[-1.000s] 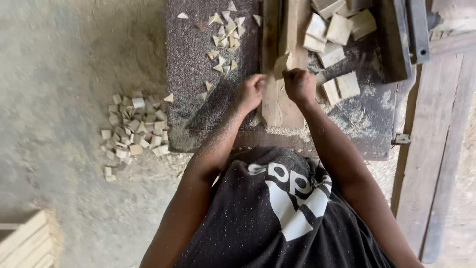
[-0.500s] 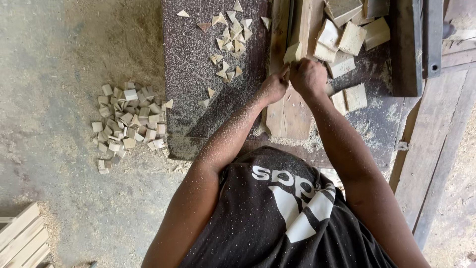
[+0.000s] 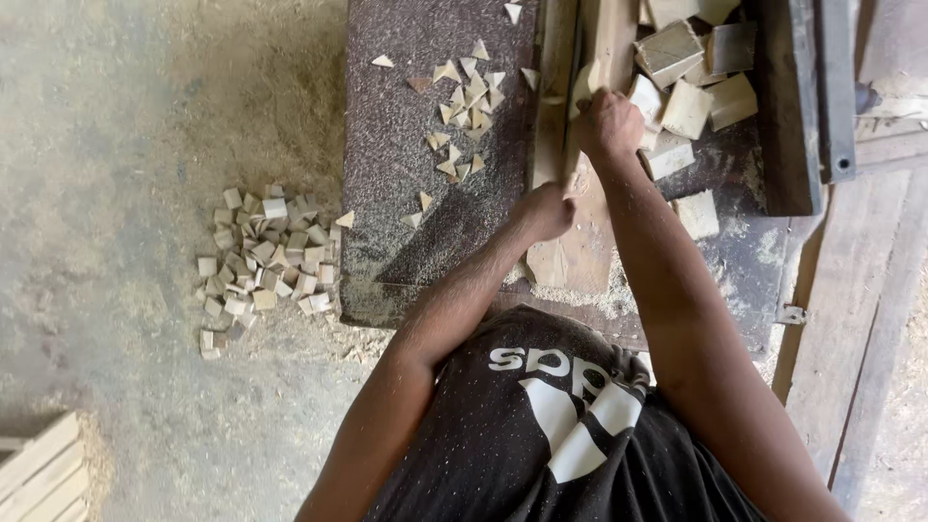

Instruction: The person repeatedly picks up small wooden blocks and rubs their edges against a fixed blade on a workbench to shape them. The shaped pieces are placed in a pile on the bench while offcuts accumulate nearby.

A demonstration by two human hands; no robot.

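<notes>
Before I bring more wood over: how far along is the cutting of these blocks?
Done: a heap of small cut pieces on the floor and triangular offcuts on the bench. In hand: right hand presses a block against the wooden guide; left hand steadies it. Left: about six square blocks beside it.

one view only: head cam, worn by the person, looking almost straight down past their chest and dark shirt [image 3: 541, 435]. forward direction is toward frame top, where the dark work table [image 3: 425, 193] sits. close range: both forearms fill the centre, left hand [image 3: 546, 211] and right hand [image 3: 607, 124] near the top. the dusty floor [image 3: 126, 135] takes the left side, wooden planks [image 3: 860, 319] the right. no second view, so nothing overlaps.
</notes>
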